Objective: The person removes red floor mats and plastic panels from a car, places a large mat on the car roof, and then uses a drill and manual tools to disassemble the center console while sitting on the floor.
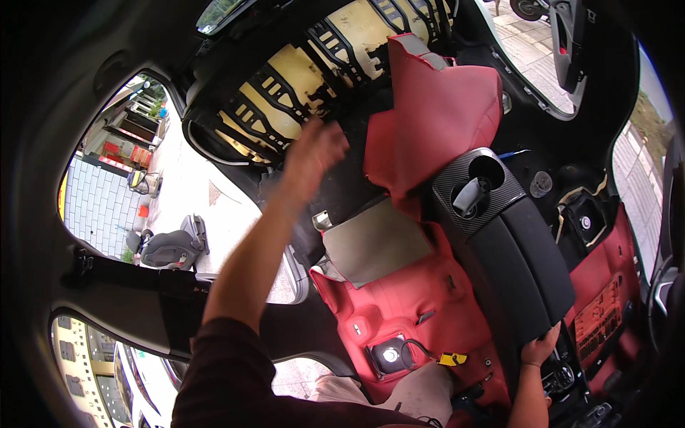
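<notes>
My left hand (315,153) is raised, arm outstretched, in front of yellow foam panels with black frames (275,93). Motion smears its fingers, and I see no object in it. Below it lies red floor covering (399,299) with a grey backing piece (376,241) folded over. A large folded red sheet (446,121) stands up to the right of this hand. My right hand (541,347) holds the near edge of the black centre console (524,264), its fingers curled over the edge.
A grey object sits in the console's cup holder panel (469,196). Beyond are a clear cup (541,184) and a blue tool (514,153). A yellow-and-black connector (452,359) lies by my leg. Outside the left door opening stands a removed car seat (168,246).
</notes>
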{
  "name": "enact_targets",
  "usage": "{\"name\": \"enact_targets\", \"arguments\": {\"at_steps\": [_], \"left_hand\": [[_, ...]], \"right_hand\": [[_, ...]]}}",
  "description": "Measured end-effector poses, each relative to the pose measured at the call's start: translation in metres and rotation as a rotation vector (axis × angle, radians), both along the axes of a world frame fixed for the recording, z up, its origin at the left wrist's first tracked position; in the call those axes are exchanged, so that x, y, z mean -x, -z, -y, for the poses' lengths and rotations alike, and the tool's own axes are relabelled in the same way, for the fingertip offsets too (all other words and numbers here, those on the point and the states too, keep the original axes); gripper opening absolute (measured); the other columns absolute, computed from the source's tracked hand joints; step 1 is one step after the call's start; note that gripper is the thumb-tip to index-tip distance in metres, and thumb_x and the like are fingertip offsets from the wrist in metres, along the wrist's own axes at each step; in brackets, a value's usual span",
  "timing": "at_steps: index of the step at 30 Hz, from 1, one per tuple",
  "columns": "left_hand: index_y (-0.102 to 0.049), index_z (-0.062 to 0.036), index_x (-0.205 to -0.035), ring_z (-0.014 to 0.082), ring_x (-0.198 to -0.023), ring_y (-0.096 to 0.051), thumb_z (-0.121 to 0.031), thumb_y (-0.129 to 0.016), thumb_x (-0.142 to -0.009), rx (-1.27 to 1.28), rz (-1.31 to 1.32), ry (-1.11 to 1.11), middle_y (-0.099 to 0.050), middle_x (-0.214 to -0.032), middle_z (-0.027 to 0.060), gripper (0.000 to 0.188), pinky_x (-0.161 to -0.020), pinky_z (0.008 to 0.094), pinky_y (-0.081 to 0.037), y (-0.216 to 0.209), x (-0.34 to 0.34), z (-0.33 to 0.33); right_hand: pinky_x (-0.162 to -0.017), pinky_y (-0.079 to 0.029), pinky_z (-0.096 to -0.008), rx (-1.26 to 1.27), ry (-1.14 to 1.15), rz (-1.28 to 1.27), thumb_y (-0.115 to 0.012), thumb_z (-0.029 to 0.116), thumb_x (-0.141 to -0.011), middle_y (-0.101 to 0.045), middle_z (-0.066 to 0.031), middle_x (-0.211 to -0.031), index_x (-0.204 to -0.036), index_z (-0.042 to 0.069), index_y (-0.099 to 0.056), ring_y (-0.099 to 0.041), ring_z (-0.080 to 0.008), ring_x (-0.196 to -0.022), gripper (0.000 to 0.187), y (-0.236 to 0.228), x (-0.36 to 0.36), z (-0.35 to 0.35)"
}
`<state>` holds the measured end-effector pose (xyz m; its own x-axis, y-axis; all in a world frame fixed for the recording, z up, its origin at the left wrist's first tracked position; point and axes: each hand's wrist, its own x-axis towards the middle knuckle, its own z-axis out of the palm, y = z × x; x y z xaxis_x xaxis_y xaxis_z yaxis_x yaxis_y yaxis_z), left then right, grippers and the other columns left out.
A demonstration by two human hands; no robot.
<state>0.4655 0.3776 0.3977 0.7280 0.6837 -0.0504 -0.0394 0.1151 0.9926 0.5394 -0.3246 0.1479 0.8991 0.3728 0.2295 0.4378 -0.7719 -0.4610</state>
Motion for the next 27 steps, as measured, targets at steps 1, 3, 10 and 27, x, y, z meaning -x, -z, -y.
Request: {"name": "enact_targets", "arguments": {"at_steps": [1, 3, 10, 27], "left_hand": [[-0.035, -0.0035, -0.161, 0.0249, -0.112, -0.07, -0.023, -0.063, -0.109, -0.066, -0.029, 0.128, -0.065, -0.141, 0.0158, 0.063, -0.093, 0.0359, -0.059, 0.041, 0.016, 0.029], [-0.054, -0.0069, -0.15, 0.0186, -0.109, -0.07, -0.022, -0.063, -0.108, -0.147, -0.257, 0.184, -0.072, -0.13, 0.0115, 0.046, -0.089, 0.0319, -0.058, 0.134, 0.086, 0.06], [-0.055, -0.0073, -0.149, 0.0404, -0.133, -0.059, -0.025, -0.073, -0.093, -0.529, -0.814, 0.76, -0.059, -0.149, 0.0202, 0.061, -0.112, 0.0485, -0.05, 0.273, 0.2, 0.312], [-0.061, -0.0166, -0.136, 0.0325, -0.125, -0.068, -0.049, -0.069, -0.093, -0.428, -1.032, 1.365, -0.071, -0.132, 0.013, 0.055, -0.1, 0.0471, -0.055, 0.37, 0.139, 0.474]], "right_hand": [[-0.123, -0.034, -0.0537, 0.009, 0.007, 0.012, -0.059, 0.029, -0.1, -0.06, -0.0261, -0.147, -0.14, -0.003, -0.061, -0.048, -0.0479, -0.144, 0.052, -0.003, 0.001, 0.001], [-0.122, -0.035, -0.0538, -0.038, -0.017, -0.004, -0.06, 0.031, -0.099, -0.06, -0.0255, -0.147, -0.14, -0.003, -0.062, -0.05, -0.0473, -0.143, 0.053, 0.007, 0.003, -0.01], [-0.11, -0.045, -0.0524, -0.169, 0.016, -0.136, -0.068, 0.036, -0.093, -0.066, -0.0252, -0.136, -0.125, 0.001, -0.072, -0.06, -0.0474, -0.127, 0.047, -0.003, 0.006, -0.009], [-0.1, -0.056, -0.0382, -0.136, -0.107, -0.161, -0.064, 0.013, -0.099, -0.072, -0.0168, -0.128, -0.135, -0.005, -0.062, -0.071, -0.0281, -0.115, 0.04, 0.011, 0.003, -0.01]]}}
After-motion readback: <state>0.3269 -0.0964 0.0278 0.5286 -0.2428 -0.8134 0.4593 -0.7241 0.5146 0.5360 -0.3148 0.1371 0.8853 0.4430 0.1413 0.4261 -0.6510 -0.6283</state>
